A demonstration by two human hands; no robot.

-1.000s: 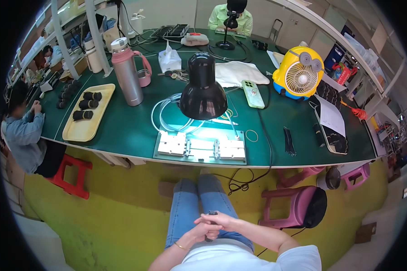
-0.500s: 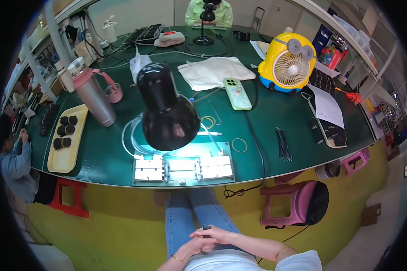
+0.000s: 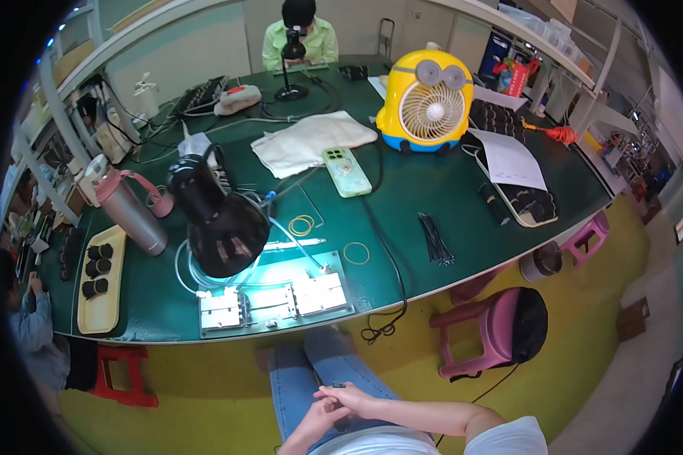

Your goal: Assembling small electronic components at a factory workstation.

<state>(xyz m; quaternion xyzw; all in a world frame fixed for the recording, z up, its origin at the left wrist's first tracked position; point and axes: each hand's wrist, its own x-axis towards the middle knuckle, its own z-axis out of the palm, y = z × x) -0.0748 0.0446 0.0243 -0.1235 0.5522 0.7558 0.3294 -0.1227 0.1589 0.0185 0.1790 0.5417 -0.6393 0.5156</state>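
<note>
My left hand and my right hand rest clasped together on my lap, over blue jeans. Neither hand holds a tool, and both are well short of the table edge. Nearest on the green table is a metal fixture plate with two small blocks, lit by a black desk lamp. Clear tubing loops beside the lamp, and a rubber band lies to the right.
A yellow tray of dark rolls and a pink-grey bottle stand at the left. A green phone, white cloth and yellow fan lie farther back. A pink stool stands right of my legs, with people seated at the left and at the far side.
The view has swung right and drawn closer to the table, so the lamp and fixture look larger. My hands stay clasped on my lap.
</note>
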